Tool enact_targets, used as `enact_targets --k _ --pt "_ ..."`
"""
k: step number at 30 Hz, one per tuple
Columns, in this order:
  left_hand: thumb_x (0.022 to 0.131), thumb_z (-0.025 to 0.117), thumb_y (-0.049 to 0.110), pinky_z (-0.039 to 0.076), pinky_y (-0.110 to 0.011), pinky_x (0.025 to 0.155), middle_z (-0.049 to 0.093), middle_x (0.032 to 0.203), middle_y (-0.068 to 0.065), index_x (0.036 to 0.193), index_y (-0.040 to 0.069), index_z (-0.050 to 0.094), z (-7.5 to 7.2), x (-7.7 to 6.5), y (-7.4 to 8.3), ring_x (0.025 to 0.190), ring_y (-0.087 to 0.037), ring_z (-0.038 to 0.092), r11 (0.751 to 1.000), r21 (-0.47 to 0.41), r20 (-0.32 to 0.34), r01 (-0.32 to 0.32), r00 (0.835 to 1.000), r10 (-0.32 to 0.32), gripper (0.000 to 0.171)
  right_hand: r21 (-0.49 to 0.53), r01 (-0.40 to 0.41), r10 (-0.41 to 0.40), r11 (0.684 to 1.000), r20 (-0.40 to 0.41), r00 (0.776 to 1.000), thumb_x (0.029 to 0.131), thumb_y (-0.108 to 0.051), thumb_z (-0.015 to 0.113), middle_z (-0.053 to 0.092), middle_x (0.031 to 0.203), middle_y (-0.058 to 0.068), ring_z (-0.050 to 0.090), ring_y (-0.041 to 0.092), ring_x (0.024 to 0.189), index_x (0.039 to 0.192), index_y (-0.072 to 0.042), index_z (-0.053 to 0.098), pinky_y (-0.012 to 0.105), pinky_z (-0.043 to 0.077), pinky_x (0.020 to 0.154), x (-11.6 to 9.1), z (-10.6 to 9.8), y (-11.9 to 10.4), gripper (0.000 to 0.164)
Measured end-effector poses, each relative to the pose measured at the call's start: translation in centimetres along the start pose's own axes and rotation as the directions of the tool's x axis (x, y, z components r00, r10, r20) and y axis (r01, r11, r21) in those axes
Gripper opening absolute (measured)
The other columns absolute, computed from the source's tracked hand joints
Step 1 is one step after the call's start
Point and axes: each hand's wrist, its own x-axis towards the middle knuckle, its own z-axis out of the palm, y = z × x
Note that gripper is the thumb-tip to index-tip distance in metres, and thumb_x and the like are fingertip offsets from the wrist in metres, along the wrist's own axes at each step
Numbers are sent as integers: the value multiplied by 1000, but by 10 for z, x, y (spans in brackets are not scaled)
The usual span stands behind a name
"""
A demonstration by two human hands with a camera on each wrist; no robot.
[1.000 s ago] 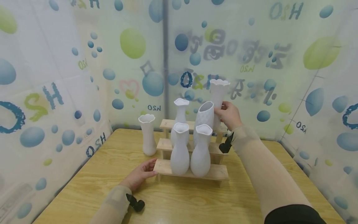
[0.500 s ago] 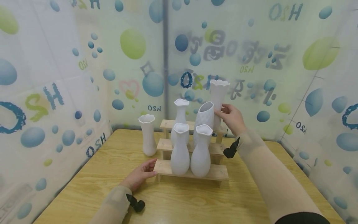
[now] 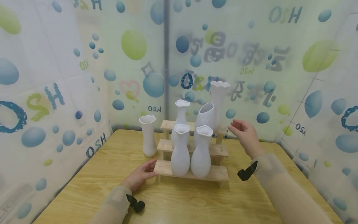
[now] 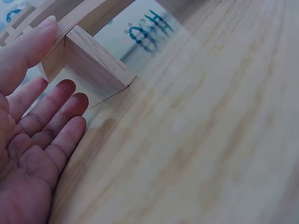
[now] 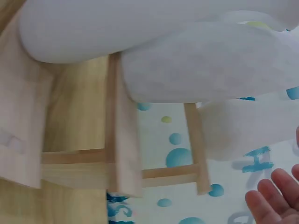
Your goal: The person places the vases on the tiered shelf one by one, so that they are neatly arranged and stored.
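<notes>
A three-step wooden stand [image 3: 219, 173] carries several white vases. At the lowest step's left end, my left hand [image 3: 139, 176] pinches the board between thumb and index finger; its other fingers show below in the left wrist view. My right hand [image 3: 247, 137] is in the air right of the top step, fingers loosely bent and holding nothing. Left of it, a tall scallop-rimmed vase [image 3: 220, 98] stands upright at the top step's right end, its base partly hidden by a slant-mouthed vase [image 3: 205, 116]. In front are two round-bellied vases [image 3: 180, 158], on the lowest step.
Another scallop-rimmed white vase [image 3: 149, 138] stands on the wooden table [image 3: 193, 202], left of the stand. A narrow-necked vase [image 3: 181, 113] rises behind the front left one. Printed curtains [image 3: 134, 71] surround the table at the back and sides.
My right hand has let go of the tall scallop-rimmed vase and moved down and to the right. The vase stays standing on the top step. My left hand has not moved.
</notes>
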Motion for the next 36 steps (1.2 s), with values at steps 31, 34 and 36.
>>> enact_targets --k 31,34,36 --pt "91 66 18 34 -49 104 46 139 -20 149 1 27 1 -1 0 121 -30 46 1000 -6 7 -9 1000 9 72 120 -251 247 961 41 968 93 -34 64 49 137 16 46 24 122 138 -2 44 35 39 99 -82 42 106 58" --pt "92 66 18 34 -48 104 46 139 -20 149 1 27 1 -1 0 121 -29 47 1000 -3 8 -10 1000 10 72 124 -245 237 962 78 968 94 -30 63 50 137 17 45 27 124 139 -2 45 34 41 98 -85 45 113 56" --pt "92 66 18 34 -48 104 45 139 -20 149 1 27 1 -1 0 121 -29 46 1000 -5 13 -13 1000 13 71 133 -238 225 962 106 968 94 -27 63 50 136 18 44 29 126 138 -1 46 36 40 98 -87 47 118 54"
